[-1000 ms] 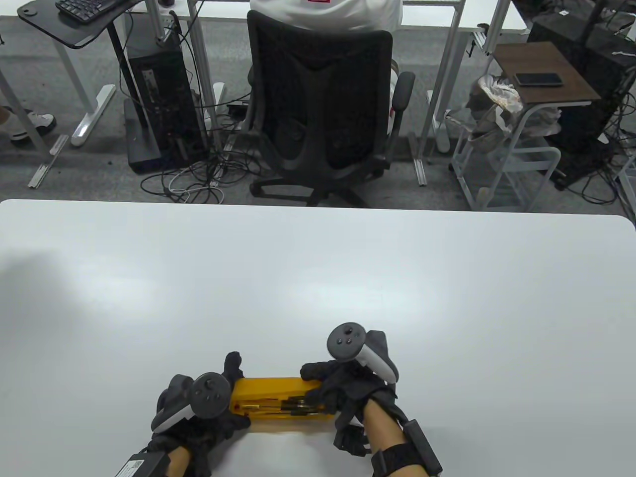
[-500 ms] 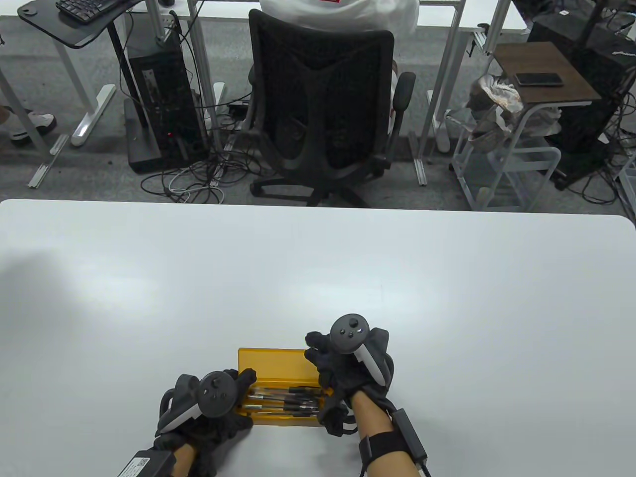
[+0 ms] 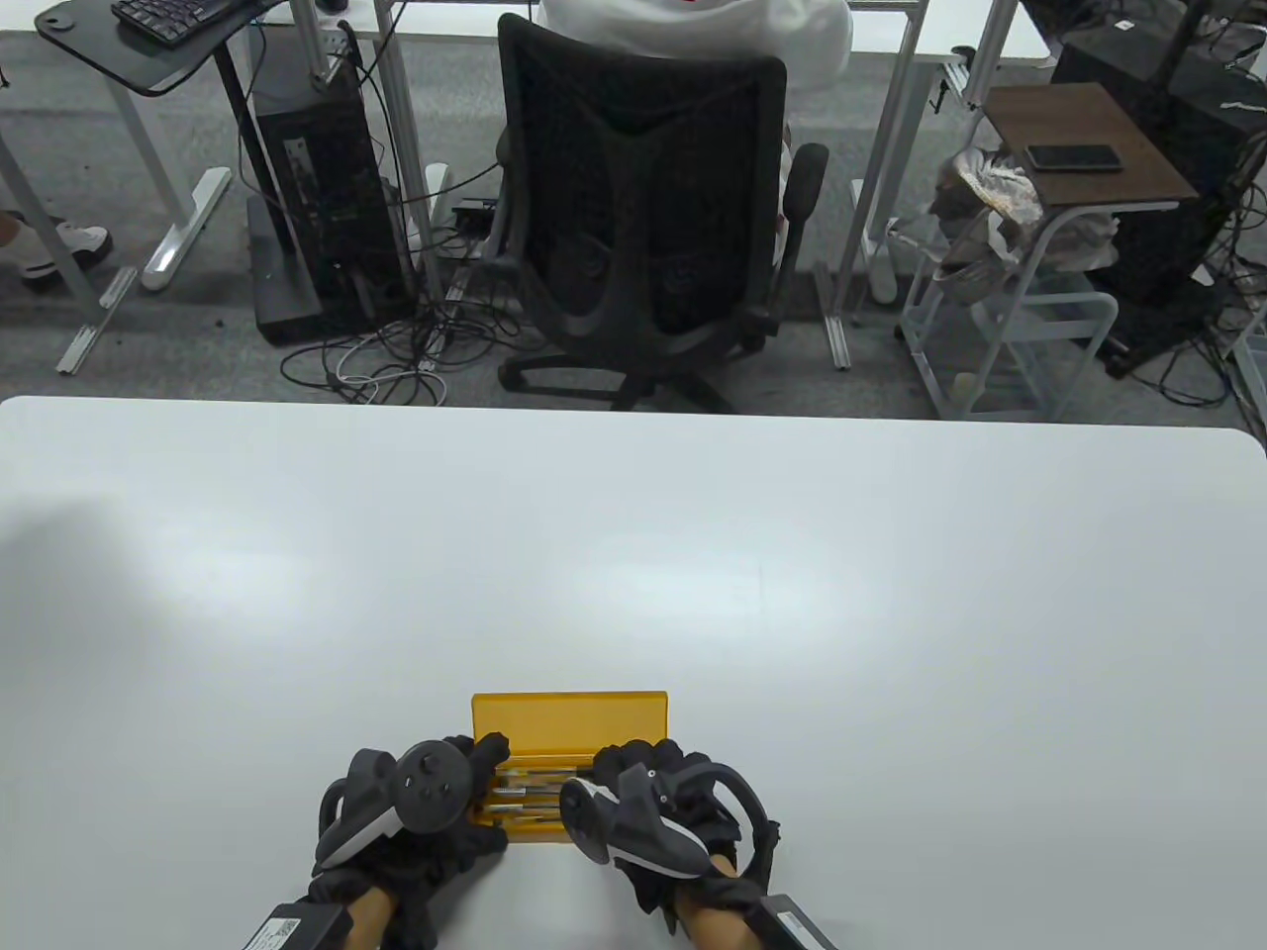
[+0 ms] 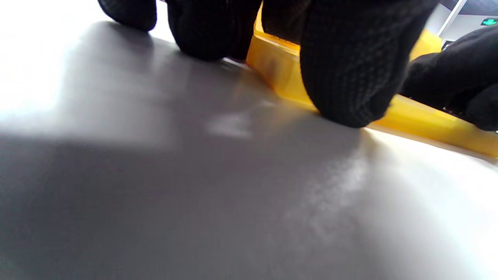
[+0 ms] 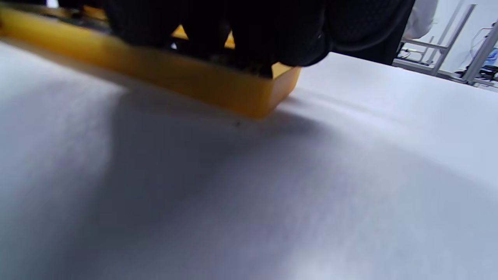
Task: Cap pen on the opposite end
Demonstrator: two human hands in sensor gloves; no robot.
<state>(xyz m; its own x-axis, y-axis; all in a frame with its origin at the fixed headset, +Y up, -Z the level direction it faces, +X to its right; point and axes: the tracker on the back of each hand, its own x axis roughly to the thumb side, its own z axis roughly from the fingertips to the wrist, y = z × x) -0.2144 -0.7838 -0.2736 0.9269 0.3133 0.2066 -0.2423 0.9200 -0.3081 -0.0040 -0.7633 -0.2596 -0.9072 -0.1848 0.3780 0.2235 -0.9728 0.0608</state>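
A yellow pen case [image 3: 569, 714] lies open near the table's front edge, its lid standing up at the back. Several dark pens [image 3: 530, 787] lie side by side in its tray. My left hand [image 3: 473, 787] holds the case's left end, thumb on the rim, fingers [image 4: 346, 70] against the front wall [image 4: 424, 118] and the table. My right hand [image 3: 633, 777] reaches into the tray's right half, fingers [image 5: 272, 31] curled down over the pens above the case's corner [image 5: 268, 93]. Whether they grip a pen is hidden.
The white table [image 3: 633, 554] stretches far and to both sides of the case. Beyond its far edge stand a black office chair [image 3: 643, 218], desks and a small cart [image 3: 1010, 297].
The case was closed a second ago; my right hand lifted the lid open. It has since dropped from the lid into the tray onto the pens. My left hand stayed at the left end.
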